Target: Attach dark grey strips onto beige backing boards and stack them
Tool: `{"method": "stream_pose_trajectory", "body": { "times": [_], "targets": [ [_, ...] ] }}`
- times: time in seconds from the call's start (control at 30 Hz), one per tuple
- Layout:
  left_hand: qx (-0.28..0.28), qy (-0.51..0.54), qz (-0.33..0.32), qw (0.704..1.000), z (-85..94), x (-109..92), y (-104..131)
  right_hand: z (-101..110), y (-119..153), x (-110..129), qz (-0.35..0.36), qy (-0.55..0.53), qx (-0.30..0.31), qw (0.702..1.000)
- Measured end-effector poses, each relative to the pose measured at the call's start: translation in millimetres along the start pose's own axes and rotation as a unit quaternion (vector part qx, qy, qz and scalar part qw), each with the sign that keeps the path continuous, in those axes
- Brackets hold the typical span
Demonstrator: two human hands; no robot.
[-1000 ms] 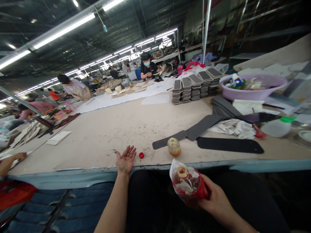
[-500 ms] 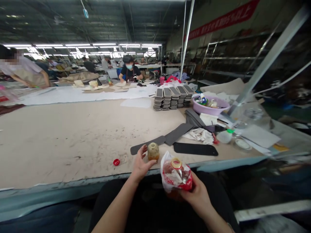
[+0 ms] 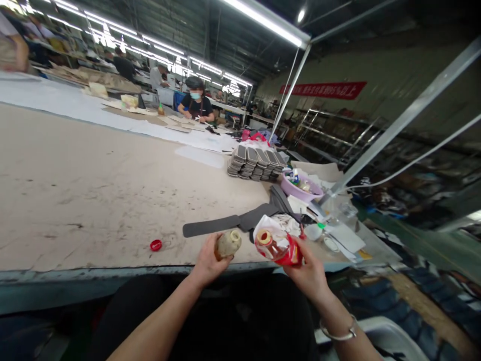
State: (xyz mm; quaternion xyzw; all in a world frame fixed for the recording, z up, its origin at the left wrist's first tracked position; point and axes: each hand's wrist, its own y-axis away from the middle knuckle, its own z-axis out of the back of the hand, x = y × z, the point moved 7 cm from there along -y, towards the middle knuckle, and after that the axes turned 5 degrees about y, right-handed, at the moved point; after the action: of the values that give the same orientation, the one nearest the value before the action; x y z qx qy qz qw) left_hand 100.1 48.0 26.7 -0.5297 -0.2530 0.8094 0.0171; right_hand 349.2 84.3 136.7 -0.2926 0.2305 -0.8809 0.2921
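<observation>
My left hand [image 3: 209, 261] is wrapped round a small stained jar [image 3: 227, 244], tilted so its uncapped mouth leans right. In my right hand [image 3: 308, 268] is a larger bottle [image 3: 273, 246] with a red and white plastic bag [image 3: 291, 251] around it. That bottle is also uncapped and tips left, its mouth facing the small jar; a gap stays between the two. Inside it is brownish-amber liquid. A red cap [image 3: 155, 244] lies on the table to the left. Behind the jar rests a long dark grey strip [image 3: 210, 225].
Several stacks of dark, pale-edged panels [image 3: 253, 163] stand farther back on the table [image 3: 112, 200]. A purple basin [image 3: 300, 190] holds assorted items beside a slanted metal post [image 3: 376, 155]. A white cloth [image 3: 287, 222] lies behind the bottle. Across the table a person [image 3: 196, 103] works.
My left hand has closed on the small jar and tilted it, lifting it from the table. My right hand has raised the bagged bottle and tipped it towards the jar. The view has rotated.
</observation>
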Motion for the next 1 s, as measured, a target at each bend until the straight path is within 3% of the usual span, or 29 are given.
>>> {"method": "stream_pose_trajectory", "body": {
  "times": [0.13, 0.43, 1.0],
  "targets": [
    [0.013, 0.041, -0.004, 0.999, -0.6, -11, 8, 13, -17, -1, 0.096, 0.111, 0.017, 0.989],
    [0.053, 0.074, -0.013, 0.996, -6.9, -14, 18, 27, -30, 9, 0.199, 0.233, 0.06, 0.95],
    [0.076, 0.074, -0.03, 0.994, -10.1, -19, 21, 26, -31, 22, 0.24, 0.301, 0.102, 0.917]
  ]
}}
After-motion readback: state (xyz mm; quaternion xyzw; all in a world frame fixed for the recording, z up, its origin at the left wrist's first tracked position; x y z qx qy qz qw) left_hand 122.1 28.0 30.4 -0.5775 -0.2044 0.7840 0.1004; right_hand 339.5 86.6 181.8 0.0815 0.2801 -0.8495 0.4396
